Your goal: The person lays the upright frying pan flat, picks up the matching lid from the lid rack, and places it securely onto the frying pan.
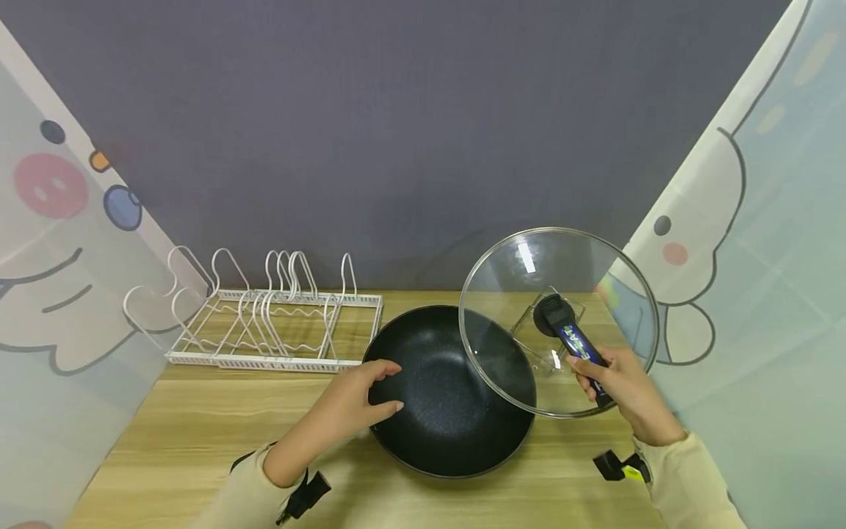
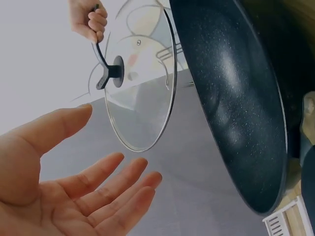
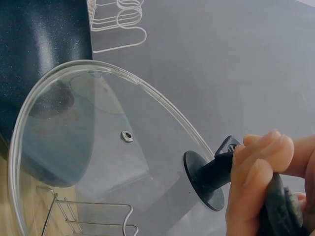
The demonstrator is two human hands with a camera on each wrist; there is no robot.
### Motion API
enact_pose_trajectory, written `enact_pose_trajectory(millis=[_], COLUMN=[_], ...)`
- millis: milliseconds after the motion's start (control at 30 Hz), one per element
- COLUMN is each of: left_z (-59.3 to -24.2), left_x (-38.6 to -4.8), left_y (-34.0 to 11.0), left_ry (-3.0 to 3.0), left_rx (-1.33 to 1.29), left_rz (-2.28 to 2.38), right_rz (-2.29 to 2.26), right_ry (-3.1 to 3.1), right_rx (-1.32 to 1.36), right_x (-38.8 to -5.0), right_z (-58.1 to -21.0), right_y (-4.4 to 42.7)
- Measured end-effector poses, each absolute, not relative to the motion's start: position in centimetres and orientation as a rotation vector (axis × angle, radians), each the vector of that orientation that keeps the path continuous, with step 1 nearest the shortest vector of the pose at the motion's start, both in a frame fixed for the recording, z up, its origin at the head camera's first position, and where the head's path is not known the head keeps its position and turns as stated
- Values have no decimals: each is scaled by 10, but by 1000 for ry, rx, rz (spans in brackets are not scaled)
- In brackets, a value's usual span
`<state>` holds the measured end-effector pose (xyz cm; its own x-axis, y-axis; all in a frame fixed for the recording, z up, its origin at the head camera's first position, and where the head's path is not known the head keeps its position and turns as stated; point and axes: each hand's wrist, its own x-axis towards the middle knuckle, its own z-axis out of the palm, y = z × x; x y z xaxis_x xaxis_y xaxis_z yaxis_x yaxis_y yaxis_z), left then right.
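Observation:
A round glass pot lid with a metal rim and a long black handle is held up at the right. My right hand grips that handle, fingers curled round it, also plain in the right wrist view. Partly behind the lid sits a black speckled wok on the table. My left hand hovers at the wok's left edge, thumb and fingers spread with nothing between them. In the left wrist view the left hand looks relaxed, apart from the wok.
A white wire dish rack stands on the wooden table at the back left. Behind the lid, a small metal wire stand shows through the glass. A grey wall rises at the back, with cartoon-printed panels on both sides.

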<state>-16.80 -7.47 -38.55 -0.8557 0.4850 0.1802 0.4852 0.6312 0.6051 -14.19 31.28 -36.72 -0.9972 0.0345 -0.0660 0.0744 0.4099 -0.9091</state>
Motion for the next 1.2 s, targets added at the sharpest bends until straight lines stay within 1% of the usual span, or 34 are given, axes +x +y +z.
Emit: enact_pose_trajectory(millis=[300,467,833,1033,1200], left_z=[-387,-392,-408,-414,-420], left_x=[-154,-148,-142,-139,-136], left_y=[-90,-100,-120,-127,-132], left_ry=[-2833,-2844,-2941,-2954,-3005], left_rx=[-894,-868,-601,-524,-439], left_rz=[-1062,-1064,-989,-903,-828], right_rz=[-1677,-1689,-1680,-1689,-1674], right_ry=[2596,2579,2553,2542,2521], right_rx=[87,82,40,5,43], right_x=[-141,-140,-137,-135,-135], right_z=[-364,-365,-366,-367,-368], right_y=[312,312,310,308,308])
